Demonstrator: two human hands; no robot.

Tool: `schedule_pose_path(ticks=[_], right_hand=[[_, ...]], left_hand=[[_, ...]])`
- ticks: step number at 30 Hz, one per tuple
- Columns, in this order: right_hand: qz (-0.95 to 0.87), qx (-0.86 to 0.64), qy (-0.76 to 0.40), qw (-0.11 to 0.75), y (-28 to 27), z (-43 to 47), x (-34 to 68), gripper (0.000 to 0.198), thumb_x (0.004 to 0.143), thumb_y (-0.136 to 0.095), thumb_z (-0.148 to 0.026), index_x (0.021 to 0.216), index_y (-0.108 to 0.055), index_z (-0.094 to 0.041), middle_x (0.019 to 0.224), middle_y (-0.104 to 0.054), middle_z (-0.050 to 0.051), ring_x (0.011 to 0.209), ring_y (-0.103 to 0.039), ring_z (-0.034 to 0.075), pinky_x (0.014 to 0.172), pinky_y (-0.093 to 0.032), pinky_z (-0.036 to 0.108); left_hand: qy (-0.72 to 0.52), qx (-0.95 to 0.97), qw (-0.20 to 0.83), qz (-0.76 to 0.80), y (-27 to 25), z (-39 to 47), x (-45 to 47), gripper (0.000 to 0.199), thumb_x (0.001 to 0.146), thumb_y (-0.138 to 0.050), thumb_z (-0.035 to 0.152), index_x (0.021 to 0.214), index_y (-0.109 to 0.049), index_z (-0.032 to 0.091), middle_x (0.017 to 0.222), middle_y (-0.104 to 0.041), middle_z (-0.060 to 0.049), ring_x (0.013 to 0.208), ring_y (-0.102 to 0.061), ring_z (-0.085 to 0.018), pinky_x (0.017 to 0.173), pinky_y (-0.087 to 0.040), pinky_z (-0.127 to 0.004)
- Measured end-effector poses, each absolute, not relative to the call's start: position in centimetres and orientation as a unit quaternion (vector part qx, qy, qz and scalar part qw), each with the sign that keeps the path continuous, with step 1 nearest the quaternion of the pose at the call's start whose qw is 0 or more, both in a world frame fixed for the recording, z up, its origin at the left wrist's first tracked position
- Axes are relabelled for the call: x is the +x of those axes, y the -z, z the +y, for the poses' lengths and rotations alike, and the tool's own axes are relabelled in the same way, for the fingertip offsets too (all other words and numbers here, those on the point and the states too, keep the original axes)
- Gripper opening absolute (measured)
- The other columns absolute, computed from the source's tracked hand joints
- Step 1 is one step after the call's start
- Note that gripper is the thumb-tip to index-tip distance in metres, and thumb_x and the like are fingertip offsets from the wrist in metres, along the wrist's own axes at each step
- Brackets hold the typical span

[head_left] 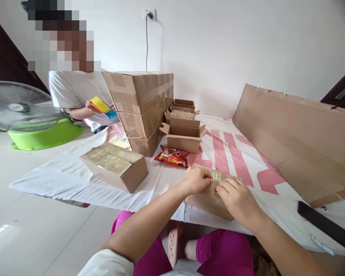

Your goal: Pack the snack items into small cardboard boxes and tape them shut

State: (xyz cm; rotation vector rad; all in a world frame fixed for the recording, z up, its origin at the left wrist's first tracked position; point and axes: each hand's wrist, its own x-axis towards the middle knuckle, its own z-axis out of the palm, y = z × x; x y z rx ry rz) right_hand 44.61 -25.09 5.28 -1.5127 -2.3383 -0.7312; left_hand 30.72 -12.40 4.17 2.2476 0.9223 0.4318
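Observation:
A small cardboard box (209,201) lies at the table's front edge, with shiny clear tape (218,176) across its top. Both my hands are on that top face, close together. My left hand (199,180) is closed, thumb and forefinger pinched at the tape; what sits between the fingertips is too small to make out. Bent fingers of my right hand (235,193) press together over the box's top on the right side, the thumb hidden. Just beyond the box is a red snack packet (174,156). An open cardboard box (184,140) stands behind the packet.
A taped box (115,163) lies left, before a tall stack of boxes (149,103). More open boxes (183,109) line up behind. Right are a large cardboard sheet (293,142) and a black phone (326,226). A person (80,92) holds a tape roll (103,106) beside a fan (17,107).

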Motion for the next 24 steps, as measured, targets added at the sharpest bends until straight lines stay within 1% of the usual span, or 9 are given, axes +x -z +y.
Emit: schedule_pose_path(ticks=[3, 5, 7, 11, 16, 19, 21, 24], right_hand=[[-0.817, -0.493, 0.287, 0.083, -5.6, -24.7, 44.2, 0.031, 0.084, -0.041, 0.000, 0.069, -0.060, -0.019, 0.068, -0.059, 0.006, 0.069, -0.051, 0.021, 0.067, -0.040, 0.037], [-0.829, -0.467, 0.300, 0.069, -5.7, -24.2, 43.9, 0.031, 0.083, -0.040, 0.001, 0.068, -0.059, -0.019, 0.067, -0.058, 0.006, 0.067, -0.049, 0.021, 0.066, -0.039, 0.037], [-0.845, -0.439, 0.301, 0.057, -5.8, -23.7, 43.9, 0.031, 0.083, -0.040, 0.001, 0.072, -0.061, -0.019, 0.068, -0.060, 0.007, 0.069, -0.050, 0.021, 0.066, -0.039, 0.037], [-0.874, -0.397, 0.281, 0.025, -5.9, -22.6, 44.6, 0.024, 0.085, -0.044, -0.002, 0.079, -0.062, -0.017, 0.074, -0.063, 0.008, 0.075, -0.053, 0.021, 0.072, -0.042, 0.037], [-0.883, -0.412, 0.227, -0.010, -5.9, -21.3, 45.8, 0.017, 0.083, -0.048, -0.005, 0.082, -0.062, -0.014, 0.080, -0.064, 0.009, 0.076, -0.056, 0.022, 0.064, -0.046, 0.034], [-0.867, -0.464, 0.177, 0.023, -6.1, -21.0, 46.6, 0.013, 0.082, -0.049, -0.008, 0.081, -0.061, -0.014, 0.080, -0.064, 0.008, 0.075, -0.058, 0.021, 0.065, -0.048, 0.034], [-0.850, -0.509, 0.118, 0.067, -6.5, -21.1, 47.1, 0.015, 0.086, -0.047, -0.011, 0.081, -0.060, -0.016, 0.080, -0.064, 0.006, 0.075, -0.059, 0.020, 0.066, -0.049, 0.033], [-0.826, -0.546, 0.028, 0.138, -7.2, -21.6, 47.7, 0.021, 0.092, -0.041, -0.014, 0.090, -0.061, -0.020, 0.086, -0.065, 0.004, 0.079, -0.061, 0.016, 0.070, -0.050, 0.031]], left_hand=[[-0.160, 0.865, 0.318, 0.354, -4.1, -12.4, 30.9, 0.015, 0.077, -0.061, 0.027, 0.079, -0.075, 0.026, 0.079, -0.076, 0.002, 0.079, -0.067, -0.018, 0.088, -0.043, -0.032], [-0.158, 0.868, 0.311, 0.352, -4.1, -12.5, 30.9, 0.015, 0.077, -0.060, 0.026, 0.079, -0.075, 0.025, 0.078, -0.077, 0.002, 0.078, -0.067, -0.018, 0.089, -0.043, -0.032], [-0.157, 0.872, 0.306, 0.348, -4.1, -12.5, 30.9, 0.015, 0.078, -0.060, 0.026, 0.080, -0.075, 0.025, 0.079, -0.077, 0.002, 0.078, -0.067, -0.017, 0.089, -0.043, -0.032], [-0.157, 0.878, 0.296, 0.342, -4.0, -12.5, 30.8, 0.018, 0.078, -0.058, 0.025, 0.082, -0.075, 0.025, 0.086, -0.077, 0.001, 0.083, -0.067, -0.019, 0.087, -0.044, -0.031], [-0.157, 0.882, 0.293, 0.334, -4.0, -12.5, 30.6, 0.021, 0.079, -0.057, 0.025, 0.087, -0.076, 0.026, 0.088, -0.077, 0.000, 0.084, -0.067, -0.020, 0.087, -0.044, -0.031], [-0.158, 0.881, 0.299, 0.331, -4.0, -12.6, 30.4, 0.019, 0.080, -0.059, 0.028, 0.087, -0.076, 0.027, 0.086, -0.077, 0.001, 0.082, -0.067, -0.018, 0.086, -0.044, -0.030], [-0.159, 0.879, 0.305, 0.329, -4.0, -12.6, 30.4, 0.017, 0.080, -0.060, 0.029, 0.086, -0.076, 0.027, 0.083, -0.077, 0.002, 0.080, -0.067, -0.017, 0.085, -0.044, -0.029], [-0.161, 0.878, 0.310, 0.328, -3.9, -12.6, 30.3, 0.016, 0.080, -0.061, 0.029, 0.084, -0.076, 0.027, 0.079, -0.077, 0.003, 0.080, -0.066, -0.017, 0.086, -0.043, -0.028]])
